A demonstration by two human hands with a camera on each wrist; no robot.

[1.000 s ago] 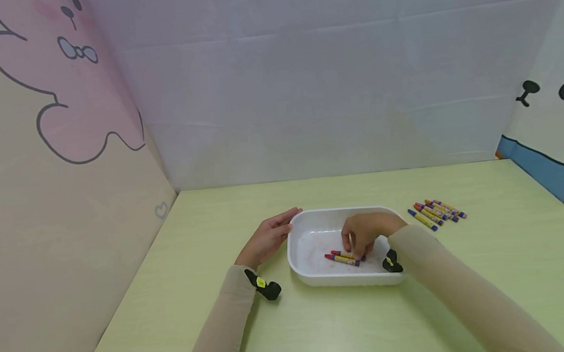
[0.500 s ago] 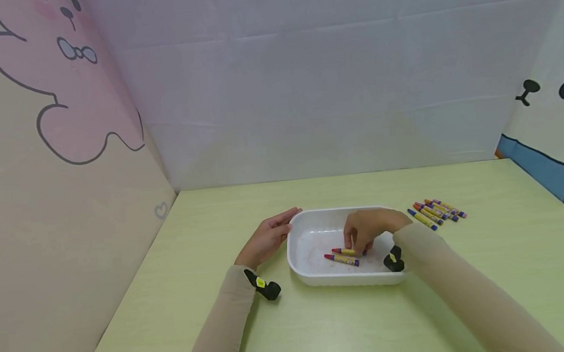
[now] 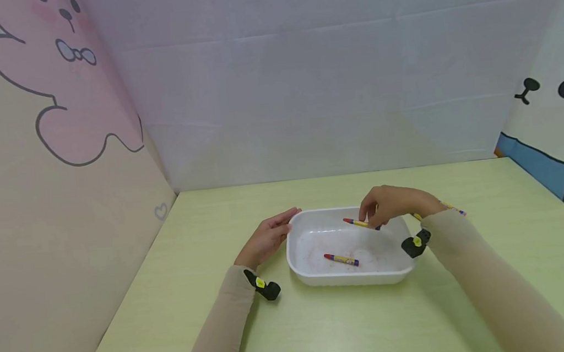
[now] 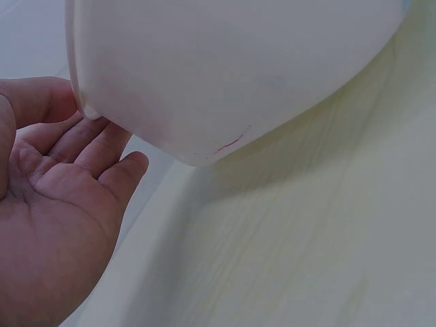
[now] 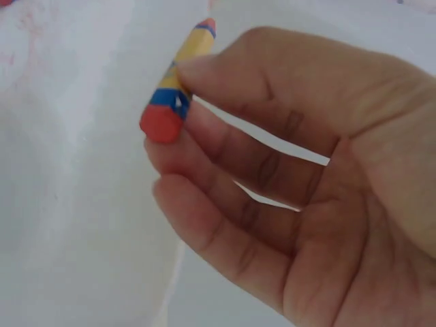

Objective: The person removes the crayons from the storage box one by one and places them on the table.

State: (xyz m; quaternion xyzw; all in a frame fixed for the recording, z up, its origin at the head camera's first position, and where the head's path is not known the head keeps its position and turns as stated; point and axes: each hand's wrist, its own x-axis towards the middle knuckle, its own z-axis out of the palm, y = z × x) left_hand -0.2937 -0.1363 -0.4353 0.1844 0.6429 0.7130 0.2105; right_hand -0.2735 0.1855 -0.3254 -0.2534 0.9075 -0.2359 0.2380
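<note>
A white plastic tub (image 3: 299, 263) stands on the pale green table (image 3: 324, 327). My right hand (image 3: 388, 203) hovers over the tub's far right part and pinches a red crayon (image 3: 355, 222) with a yellow and blue wrapper between thumb and fingers. In the right wrist view the crayon (image 5: 178, 85) points away from the palm. A second red crayon (image 3: 341, 259) lies on the tub floor. My left hand (image 3: 266, 238) rests with straight fingers against the tub's left outer wall (image 4: 204, 75), palm (image 4: 54, 225) toward it.
Several more crayons (image 3: 451, 208) lie on the table right of the tub, mostly hidden behind my right wrist. Cartoon-printed panels wall the table at the left, back and right. Black wrist cameras (image 3: 266, 288) sit on both sleeves.
My right hand has lifted one of the two crayons out of the tub bottom and risen up and to the right with it. The left hand and tub stay put.
</note>
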